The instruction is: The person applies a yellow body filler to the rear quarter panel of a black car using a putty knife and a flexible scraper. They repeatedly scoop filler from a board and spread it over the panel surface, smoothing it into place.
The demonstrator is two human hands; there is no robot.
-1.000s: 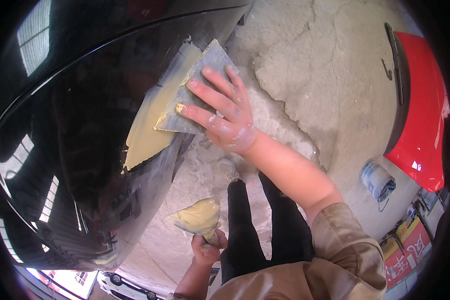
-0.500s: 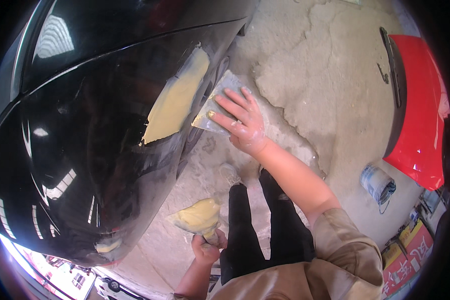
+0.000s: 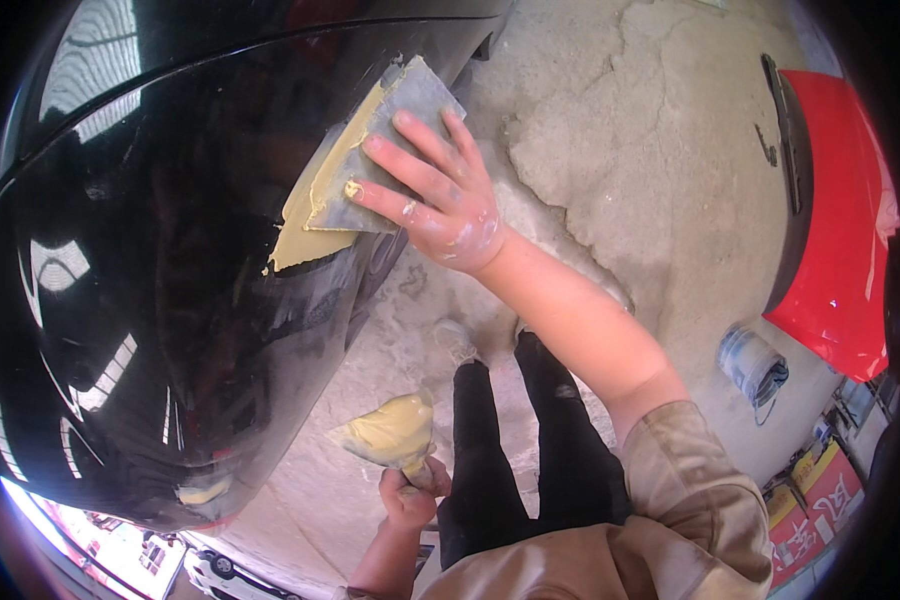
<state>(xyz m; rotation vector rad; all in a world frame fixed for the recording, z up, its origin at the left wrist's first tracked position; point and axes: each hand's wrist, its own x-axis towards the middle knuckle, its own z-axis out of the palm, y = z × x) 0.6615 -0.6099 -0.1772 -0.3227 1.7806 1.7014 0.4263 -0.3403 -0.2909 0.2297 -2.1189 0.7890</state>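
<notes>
A black car panel [image 3: 150,320] fills the left side, with a patch of yellow putty [image 3: 305,247] on it. My right hand [image 3: 448,205], smeared with pale putty, presses a thin grey rectangular spreader [image 3: 420,88] onto that patch, fingers spread over the sheet and putty along its left edge. Lower down, my left hand [image 3: 405,500] grips a putty knife [image 3: 416,476] by its handle; its wide blade carries a heap of yellow putty [image 3: 380,425].
My legs [image 3: 485,450] stand beside the car on cracked concrete [image 3: 570,120]. A loose red panel [image 3: 835,220] lies at the right, with a bucket [image 3: 753,365] below it and boxes [image 3: 810,500] at the lower right. A white car [image 3: 220,570] shows at the bottom edge.
My right hand and spreader moved right off the putty half a second ago and are now back on the patch, higher up. My left hand stays low with the loaded knife.
</notes>
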